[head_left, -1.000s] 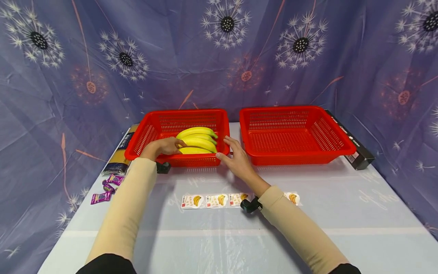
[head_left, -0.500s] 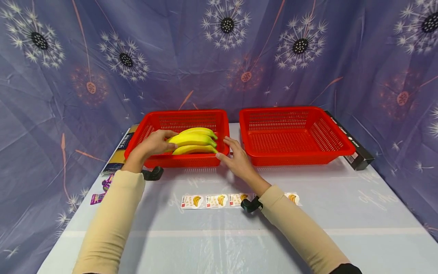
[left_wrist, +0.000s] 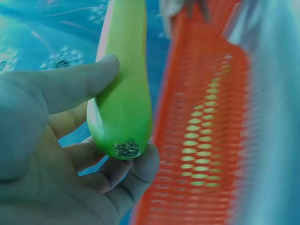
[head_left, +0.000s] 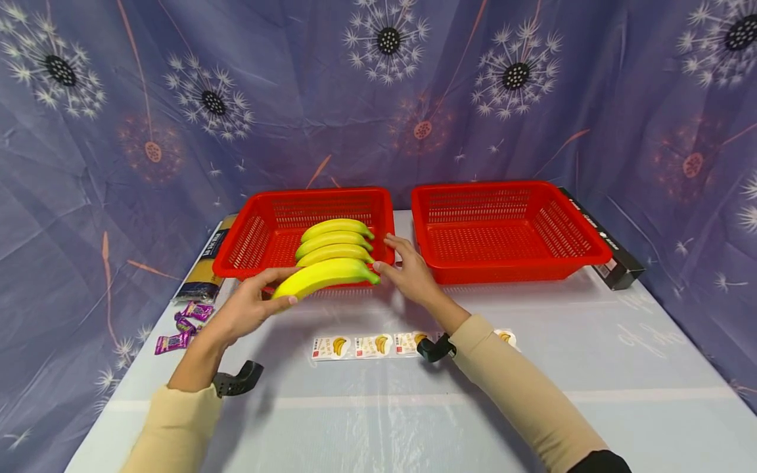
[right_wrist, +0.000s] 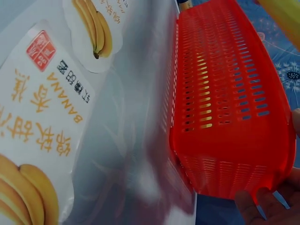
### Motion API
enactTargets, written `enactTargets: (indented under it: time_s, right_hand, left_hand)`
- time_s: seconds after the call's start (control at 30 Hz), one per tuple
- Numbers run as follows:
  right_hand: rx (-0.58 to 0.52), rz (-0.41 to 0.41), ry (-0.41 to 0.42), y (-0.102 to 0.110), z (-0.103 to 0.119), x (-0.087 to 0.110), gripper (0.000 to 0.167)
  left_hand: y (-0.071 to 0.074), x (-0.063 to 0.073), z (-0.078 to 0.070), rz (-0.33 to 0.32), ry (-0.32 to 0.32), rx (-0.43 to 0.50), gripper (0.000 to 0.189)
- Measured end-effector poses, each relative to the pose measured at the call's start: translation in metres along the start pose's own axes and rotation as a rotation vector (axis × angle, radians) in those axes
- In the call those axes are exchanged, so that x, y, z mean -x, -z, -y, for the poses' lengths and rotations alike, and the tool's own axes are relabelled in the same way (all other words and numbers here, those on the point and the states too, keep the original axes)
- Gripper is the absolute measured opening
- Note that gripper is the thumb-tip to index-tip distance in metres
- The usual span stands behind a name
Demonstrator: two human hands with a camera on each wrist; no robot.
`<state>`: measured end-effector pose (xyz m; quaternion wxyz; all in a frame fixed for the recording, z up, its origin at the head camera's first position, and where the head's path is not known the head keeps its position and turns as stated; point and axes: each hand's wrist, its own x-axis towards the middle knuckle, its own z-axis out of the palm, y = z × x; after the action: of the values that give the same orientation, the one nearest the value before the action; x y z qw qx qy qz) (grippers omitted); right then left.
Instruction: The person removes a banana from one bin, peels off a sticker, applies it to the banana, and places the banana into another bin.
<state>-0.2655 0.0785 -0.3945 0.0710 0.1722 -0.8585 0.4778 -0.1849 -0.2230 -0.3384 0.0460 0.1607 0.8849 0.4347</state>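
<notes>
The person's left hand (head_left: 251, 305) pinches a yellow banana (head_left: 325, 276) by its blunt end, thumb on one side and fingers underneath; the wrist view shows the dark tip of that end poking out near the fingertips. The banana is raised in front of the left red basket (head_left: 322, 205), overlapping its near rim from where the head camera looks. It lies roughly crosswise, its green stem end pointing right, close to the right hand (head_left: 408, 272); I can't tell whether the two touch.

That right hand has its thumb and fingers spread about the near right corner of the same basket, fingertips at the rim. Inside the basket three more bananas (head_left: 334, 244) lie side by side, stems all turned to the right.

Just to the right, a second red basket (head_left: 485, 240) stands on the desk (head_left: 355, 427), a narrow gap between the two. On the near side of the baskets a row of banana labels (head_left: 374, 346) lies flat, partly covered by the right forearm; close up, one reads "BANANA". Both sleeves are pale beige, and a small black device sits at each wrist.

Over on the left edge of the desk are some purple wrapped candies (head_left: 173, 342), with a gold and dark packet (head_left: 204, 269) behind them, beside the basket. A long black box (head_left: 627, 266) lies along the right basket's outer side. Behind everything hangs a blue-purple curtain (head_left: 284, 79) printed with dandelions.
</notes>
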Motion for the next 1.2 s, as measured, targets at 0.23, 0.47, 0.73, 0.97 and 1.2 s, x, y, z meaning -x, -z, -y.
enactTargets:
  time_s: [0.23,0.47,0.73,0.97,1.2]
  right_hand:
    - [-0.018,0.023,-0.004,0.002,0.001,-0.002,0.06]
    - [-0.024,0.044,-0.048,0.002,0.002,0.0,0.061]
    - [-0.037,0.043,-0.028,0.002,0.0,0.001,0.061]
    - [-0.034,0.033,-0.007,0.001,-0.001,0.001,0.062]
    - [-0.02,0.042,-0.007,0.001,0.001,0.002,0.062]
  left_hand:
    - [-0.045,-0.003,0.027,0.073,-0.019,-0.064,0.049]
    - [-0.089,-0.034,0.026,0.083,-0.002,-0.133,0.046]
    - [-0.129,-0.069,0.011,0.095,0.002,-0.175,0.047]
    - [-0.145,-0.083,0.003,0.101,-0.018,-0.18,0.051]
    - [-0.148,-0.085,0.002,0.098,-0.021,-0.166,0.053]
